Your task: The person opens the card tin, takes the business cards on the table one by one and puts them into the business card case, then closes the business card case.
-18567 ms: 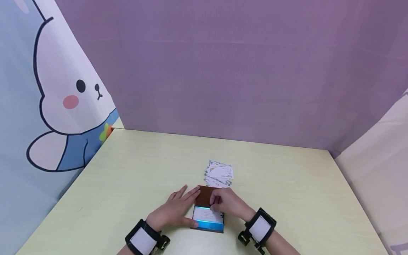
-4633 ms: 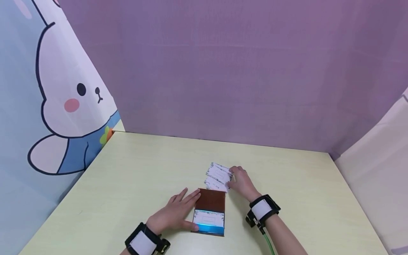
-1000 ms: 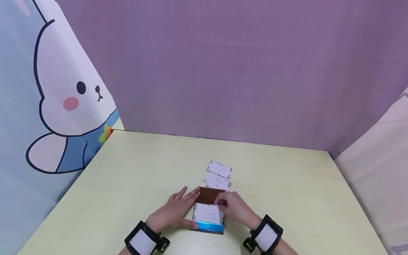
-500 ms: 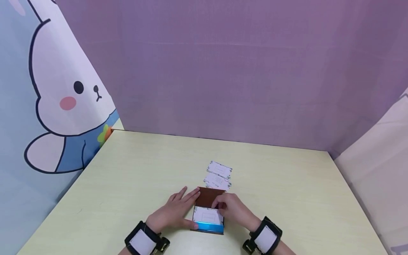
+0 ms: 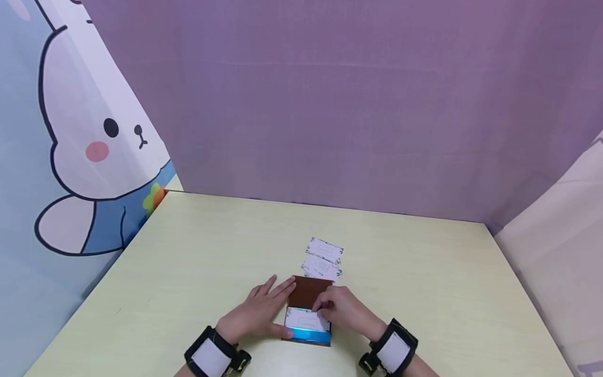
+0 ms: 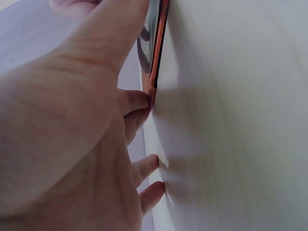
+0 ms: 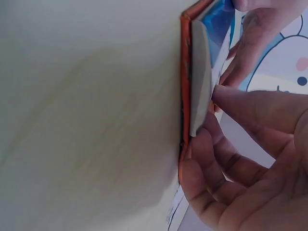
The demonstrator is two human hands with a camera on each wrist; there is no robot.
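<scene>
One brown card case (image 5: 308, 311) lies open flat on the pale table (image 5: 424, 293), right between the two hands. The left hand (image 5: 256, 313) lies spread against the case's left edge, fingers straight, thumb touching the near corner by the blue strip; it grips nothing. The right hand (image 5: 340, 309) has its fingers curled over the right side of the case, fingertips pinching or pressing the white card (image 5: 305, 319) that sits in the case's near half. Just beyond the right hand's fingers, two loose cards (image 5: 322, 260) lie on the table, one partly behind the other, close to the case's far edge. Half a second ago the right hand sat much the same; a few seconds back it was out at those loose cards, which lay heaped together, and the left hand has not shifted.
</scene>
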